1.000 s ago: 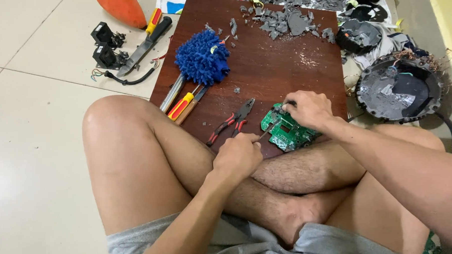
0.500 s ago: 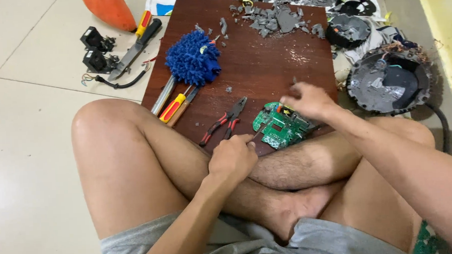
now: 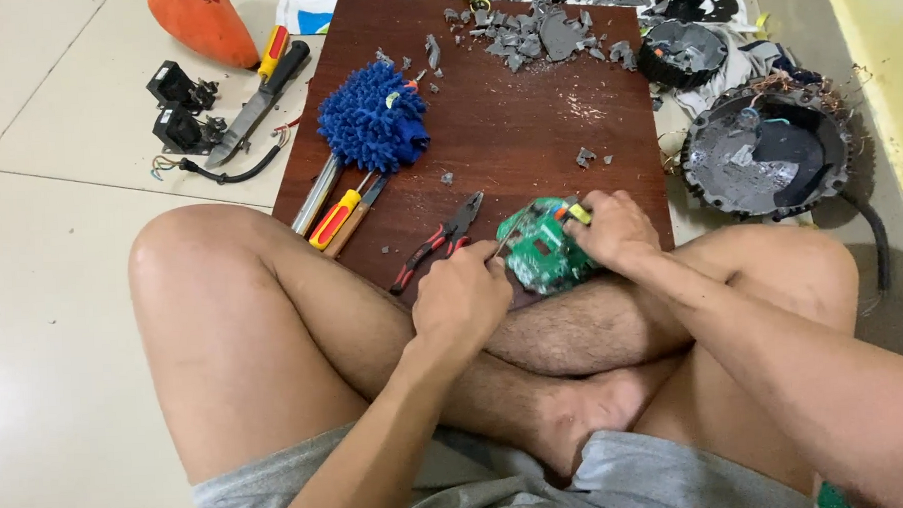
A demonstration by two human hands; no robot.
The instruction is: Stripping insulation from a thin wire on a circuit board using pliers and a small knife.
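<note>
I sit cross-legged at a dark brown wooden board (image 3: 527, 131). A green circuit board (image 3: 541, 249) rests at the board's near edge, against my shin. My right hand (image 3: 611, 230) grips its far right side. My left hand (image 3: 463, 299) is closed around a thin tool whose tip touches the circuit board's left edge. Red-handled pliers (image 3: 436, 243) lie just left of my left hand.
A blue fluffy mop head (image 3: 375, 118), screwdrivers (image 3: 338, 213) and grey plastic shards (image 3: 539, 26) lie on the board. A large knife (image 3: 256, 96), black parts (image 3: 176, 108) and an orange object (image 3: 203, 24) sit on the tiled floor at left. A round grey housing (image 3: 768, 148) stands at right.
My left hand has moved forward from my knee to the circuit board's left edge. The right hand has stayed on the circuit board.
</note>
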